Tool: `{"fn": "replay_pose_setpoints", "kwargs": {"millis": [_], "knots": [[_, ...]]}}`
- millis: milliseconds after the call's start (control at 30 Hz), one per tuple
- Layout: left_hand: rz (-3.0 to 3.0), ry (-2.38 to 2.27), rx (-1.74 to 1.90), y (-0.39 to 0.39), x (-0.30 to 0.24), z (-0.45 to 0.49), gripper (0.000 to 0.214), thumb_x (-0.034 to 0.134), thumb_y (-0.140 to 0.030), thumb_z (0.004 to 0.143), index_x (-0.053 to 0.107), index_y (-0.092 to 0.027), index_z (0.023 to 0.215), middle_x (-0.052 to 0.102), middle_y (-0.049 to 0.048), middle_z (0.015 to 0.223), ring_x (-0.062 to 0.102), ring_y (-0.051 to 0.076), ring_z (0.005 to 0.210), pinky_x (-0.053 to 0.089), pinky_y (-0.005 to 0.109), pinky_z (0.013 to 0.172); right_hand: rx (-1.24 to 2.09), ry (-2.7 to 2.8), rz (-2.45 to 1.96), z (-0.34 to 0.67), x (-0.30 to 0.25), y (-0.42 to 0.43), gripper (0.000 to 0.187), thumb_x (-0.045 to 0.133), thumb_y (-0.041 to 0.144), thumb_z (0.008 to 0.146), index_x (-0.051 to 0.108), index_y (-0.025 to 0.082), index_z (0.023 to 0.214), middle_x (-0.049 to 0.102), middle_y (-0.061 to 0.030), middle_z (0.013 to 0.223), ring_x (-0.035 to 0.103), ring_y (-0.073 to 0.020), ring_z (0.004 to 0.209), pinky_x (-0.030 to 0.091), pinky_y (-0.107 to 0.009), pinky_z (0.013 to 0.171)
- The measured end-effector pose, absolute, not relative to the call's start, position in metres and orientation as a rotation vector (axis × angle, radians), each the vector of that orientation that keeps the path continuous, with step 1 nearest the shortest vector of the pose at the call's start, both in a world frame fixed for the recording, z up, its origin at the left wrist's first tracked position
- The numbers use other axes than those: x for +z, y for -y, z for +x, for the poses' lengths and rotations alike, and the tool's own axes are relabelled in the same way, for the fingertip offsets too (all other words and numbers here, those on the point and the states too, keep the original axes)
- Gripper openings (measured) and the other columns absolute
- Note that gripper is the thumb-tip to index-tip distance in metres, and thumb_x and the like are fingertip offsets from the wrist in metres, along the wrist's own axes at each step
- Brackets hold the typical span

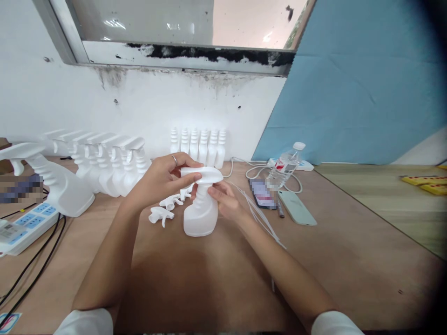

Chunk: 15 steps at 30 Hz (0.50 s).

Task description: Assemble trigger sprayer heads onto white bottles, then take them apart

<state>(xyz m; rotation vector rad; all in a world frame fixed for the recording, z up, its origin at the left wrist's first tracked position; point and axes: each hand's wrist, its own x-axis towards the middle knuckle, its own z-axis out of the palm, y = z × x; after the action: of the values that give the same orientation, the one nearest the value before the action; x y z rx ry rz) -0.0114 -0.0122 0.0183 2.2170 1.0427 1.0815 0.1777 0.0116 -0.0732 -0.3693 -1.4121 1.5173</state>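
A white spray bottle (200, 217) stands upright on the brown table in front of me, its spray head (206, 175) on top of the neck. My left hand (171, 174), with a ring on one finger, grips the nozzle end of that head between thumb and fingers. From the right, my right hand (225, 199) is closed around the bottle's neck just under the head. Some of its fingers are hidden behind the bottle. Loose white trigger parts (161, 215) lie on the table left of the bottle, close below my left hand.
White spray bottles with heads (118, 163) stand in a row at left, one (66, 188) nearer me. Headless bottles (203, 148) line the wall. A power strip (30, 228) with black cables lies left. At right are a water bottle (282, 168), phones (296, 208), and white cords (258, 213).
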Motion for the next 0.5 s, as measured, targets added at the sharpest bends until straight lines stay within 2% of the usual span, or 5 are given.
{"fn": "replay_pose_setpoints", "kwargs": {"millis": [133,267,367,500], "knots": [[2.263,-1.092,1.058,0.013,0.023,-0.023,0.032,0.061,-0.041,0.086,0.066,-0.021,0.111,0.069,0.0064,0.106,0.066,0.016,0.084,0.052,0.025,0.071,1.371,1.396,-0.416,0.172,-0.073,-0.007,0.032,0.069,0.044,0.08,0.06,0.015,0.093,0.066,-0.0054,0.077,0.063,-0.0164,0.066,0.052,-0.029,0.059],[2.227,-1.177,1.148,0.012,0.025,-0.032,0.036,0.059,-0.044,0.087,0.063,-0.022,0.116,0.069,0.0065,0.106,0.066,0.017,0.087,0.053,0.027,0.077,1.254,1.256,-0.527,0.167,-0.07,-0.004,0.031,0.07,0.044,0.079,0.054,0.017,0.083,0.059,0.0,0.063,0.055,-0.0122,0.051,0.044,-0.024,0.047],[2.223,-1.174,1.105,0.01,0.023,-0.03,0.039,0.058,-0.046,0.088,0.06,-0.023,0.119,0.068,0.0071,0.111,0.065,0.018,0.092,0.054,0.028,0.08,1.304,1.303,-0.449,0.169,-0.069,-0.003,0.031,0.07,0.042,0.08,0.054,0.017,0.092,0.061,-0.0013,0.067,0.057,-0.0134,0.054,0.045,-0.024,0.048],[2.29,-1.081,1.052,0.007,0.017,-0.02,0.046,0.055,-0.047,0.089,0.054,-0.024,0.129,0.061,0.0071,0.127,0.061,0.02,0.105,0.053,0.028,0.082,1.429,1.419,-0.356,0.172,-0.072,-0.005,0.039,0.07,0.04,0.08,0.053,0.019,0.109,0.066,-0.0055,0.085,0.063,-0.0168,0.068,0.05,-0.028,0.058]]}}
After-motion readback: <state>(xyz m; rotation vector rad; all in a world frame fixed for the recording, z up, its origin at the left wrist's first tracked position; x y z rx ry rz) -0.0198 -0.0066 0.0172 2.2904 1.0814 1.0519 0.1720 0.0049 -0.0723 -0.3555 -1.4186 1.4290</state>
